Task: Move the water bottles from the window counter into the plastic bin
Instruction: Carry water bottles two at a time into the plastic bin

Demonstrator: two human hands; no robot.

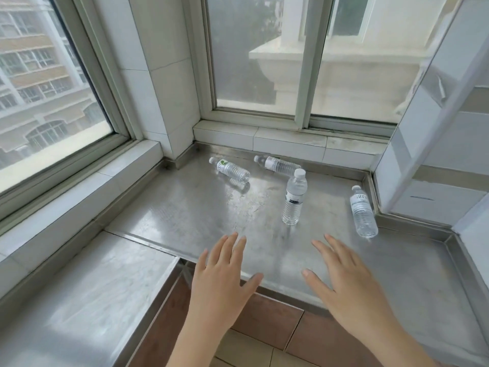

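Nothing is moved yet, as far as I can judge. Four clear plastic water bottles with white caps are all on the steel surface (185, 207) by the window: one upright bottle (294, 197) in the middle, one lying bottle (229, 169) at the back left, another lying bottle (276, 163) behind the upright one, and a fourth bottle (363, 211) lying at the right edge. The left hand (221, 276) and the right hand (346, 284) hover over the near edge, fingers spread, holding nothing. The plastic bin is not in view.
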